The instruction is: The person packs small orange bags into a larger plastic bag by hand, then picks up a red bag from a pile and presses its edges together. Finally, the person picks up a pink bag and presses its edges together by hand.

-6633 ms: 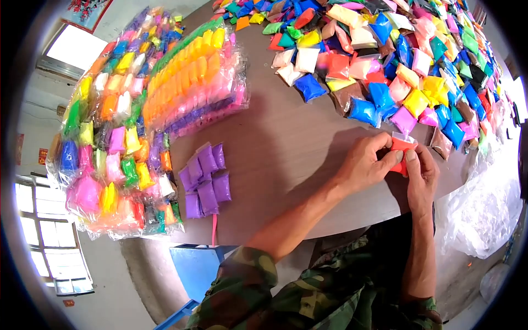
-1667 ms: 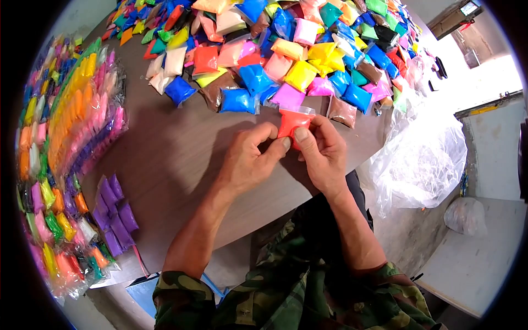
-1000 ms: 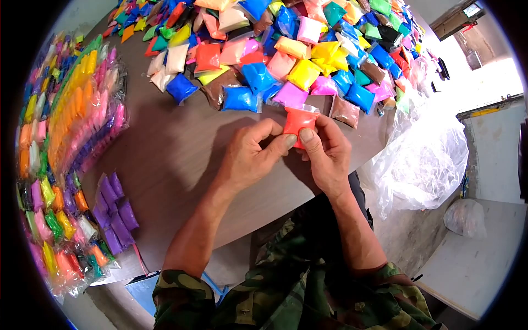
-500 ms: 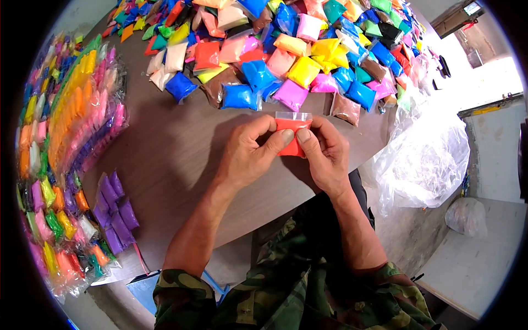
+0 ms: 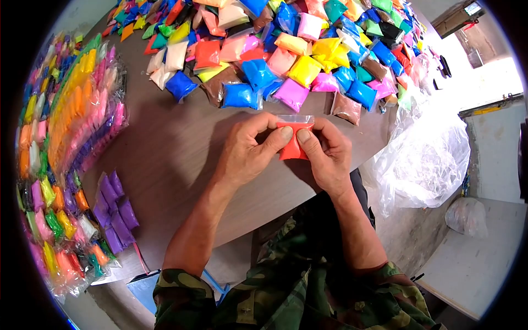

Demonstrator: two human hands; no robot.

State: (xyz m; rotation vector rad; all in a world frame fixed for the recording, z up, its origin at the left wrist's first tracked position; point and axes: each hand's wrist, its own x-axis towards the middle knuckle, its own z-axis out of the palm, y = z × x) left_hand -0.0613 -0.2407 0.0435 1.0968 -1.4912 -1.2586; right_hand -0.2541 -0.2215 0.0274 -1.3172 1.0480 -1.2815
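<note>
A small zip bag (image 5: 295,149) with bright red-orange filling is held up above the table's near part, its clear zip strip at the top. My left hand (image 5: 254,144) pinches its left side, thumb on the front and fingers behind. On the right side my right hand (image 5: 325,149) grips it the same way, its thumb pressed on the front. The fingertips behind the bag are hidden. Beyond my hands lies a big heap of similar filled bags, among them a pink-purple bag (image 5: 292,94), a blue bag (image 5: 240,95) and a brown bag (image 5: 346,108).
Strips of slim colourful packets (image 5: 82,110) are piled along the table's left side. A set of purple packets (image 5: 116,212) lies near the left front edge. At the right, a large clear plastic bag (image 5: 421,159) hangs beside the brown table (image 5: 165,159).
The red-orange bag has shifted very slightly down and right between my thumbs, and my right hand has moved slightly with it. Both hands keep hold of it.
</note>
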